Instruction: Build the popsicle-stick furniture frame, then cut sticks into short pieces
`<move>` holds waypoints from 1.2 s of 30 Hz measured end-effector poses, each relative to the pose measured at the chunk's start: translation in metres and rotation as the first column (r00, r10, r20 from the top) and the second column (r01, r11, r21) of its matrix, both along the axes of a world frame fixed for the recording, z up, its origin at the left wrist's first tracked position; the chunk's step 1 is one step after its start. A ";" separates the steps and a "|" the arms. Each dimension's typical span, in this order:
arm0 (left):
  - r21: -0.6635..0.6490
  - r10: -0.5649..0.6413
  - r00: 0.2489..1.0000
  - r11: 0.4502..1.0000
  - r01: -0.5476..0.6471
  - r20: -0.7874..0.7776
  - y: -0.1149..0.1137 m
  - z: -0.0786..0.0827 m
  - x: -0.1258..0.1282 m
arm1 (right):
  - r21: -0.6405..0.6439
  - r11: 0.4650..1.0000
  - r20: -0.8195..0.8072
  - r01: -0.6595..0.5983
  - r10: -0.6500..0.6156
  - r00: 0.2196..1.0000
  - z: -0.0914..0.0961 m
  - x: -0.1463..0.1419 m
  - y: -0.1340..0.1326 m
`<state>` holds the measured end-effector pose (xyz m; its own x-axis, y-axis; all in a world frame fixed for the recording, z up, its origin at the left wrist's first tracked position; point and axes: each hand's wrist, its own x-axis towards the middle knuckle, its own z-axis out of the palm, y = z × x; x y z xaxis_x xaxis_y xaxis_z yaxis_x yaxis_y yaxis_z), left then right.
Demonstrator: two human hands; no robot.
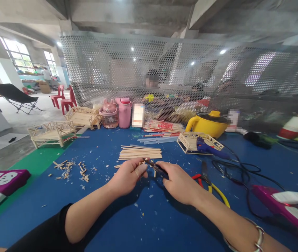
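Observation:
Near the middle of the blue table, my left hand (131, 175) is closed in a pinch around a thin wooden stick, mostly hidden by the fingers. My right hand (179, 180) grips dark-handled pliers (161, 170), whose jaws point left and reach the left fingertips. A short stick piece (155, 173) shows just below the jaws. Behind my hands lies a row of pale wooden sticks (140, 153). Short stick offcuts (64, 169) are scattered to the left. To the right of my right hand rest pliers with red and yellow handles (218, 194).
Small wooden bed-like frames (51, 134) stand at left. A purple glue gun (213, 148) lies across another wooden frame (184, 144). Black cables (239, 171) loop at right near a purple power strip (277, 199). A yellow pot (212, 126) and pink bottle (124, 113) stand before the perforated screen (112, 70).

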<state>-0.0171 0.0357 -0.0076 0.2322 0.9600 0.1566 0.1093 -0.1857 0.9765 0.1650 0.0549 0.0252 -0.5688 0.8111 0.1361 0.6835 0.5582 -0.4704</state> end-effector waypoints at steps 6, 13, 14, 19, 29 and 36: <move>0.033 -0.027 0.999 0.999 0.028 -0.022 -0.002 0.005 -0.004 | -0.020 0.998 -0.035 -0.054 0.054 0.998 0.003 -0.001 -0.003; 0.091 -0.010 0.996 0.996 0.018 -0.090 -0.008 0.012 -0.004 | -0.106 0.988 -0.057 -0.112 0.107 0.993 0.005 0.005 0.003; 0.095 -0.005 0.995 0.995 0.014 -0.103 -0.009 0.012 -0.004 | -0.118 0.985 -0.067 -0.124 0.117 0.991 0.005 0.005 0.003; 0.112 -0.007 0.988 0.993 0.024 -0.156 -0.010 0.014 -0.003 | -0.188 0.967 -0.102 -0.175 0.158 0.982 0.007 0.008 0.007; 0.097 -0.034 0.985 0.994 0.051 -0.172 -0.012 0.014 -0.002 | -0.317 0.925 -0.106 -0.212 0.187 0.977 0.008 0.012 0.013; 0.054 -0.080 0.987 0.995 0.089 -0.139 -0.015 0.016 -0.001 | -0.405 0.886 -0.101 -0.226 0.203 0.974 0.010 0.017 0.018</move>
